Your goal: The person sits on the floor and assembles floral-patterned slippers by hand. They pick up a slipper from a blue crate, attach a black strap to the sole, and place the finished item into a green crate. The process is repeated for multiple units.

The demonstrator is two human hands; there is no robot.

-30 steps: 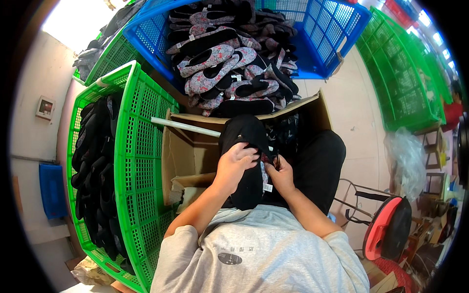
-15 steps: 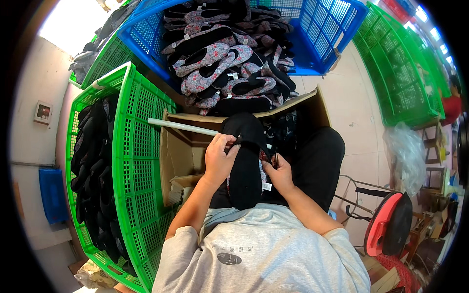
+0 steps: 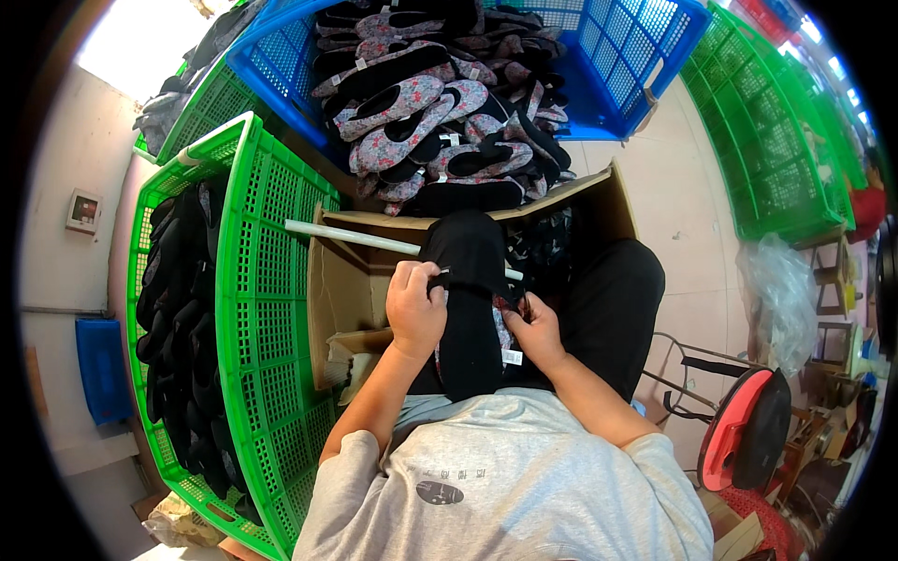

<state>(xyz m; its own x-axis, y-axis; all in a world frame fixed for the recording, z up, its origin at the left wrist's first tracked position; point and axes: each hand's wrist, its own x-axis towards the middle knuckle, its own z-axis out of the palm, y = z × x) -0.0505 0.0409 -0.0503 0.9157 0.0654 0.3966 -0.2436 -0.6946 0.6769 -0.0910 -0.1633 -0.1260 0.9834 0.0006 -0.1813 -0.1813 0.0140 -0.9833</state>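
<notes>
- The black slipper (image 3: 470,351) lies at the centre of the frame, long axis running top to bottom.
- The right hand (image 3: 536,329) grasps its right edge; slipper is leftward.
- The left hand (image 3: 415,307), fingers bent, is at its left edge; whether pinching, I cannot tell.

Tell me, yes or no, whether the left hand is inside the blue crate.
No, the left hand is at the left edge of the black slipper, outside the blue crate.
</notes>
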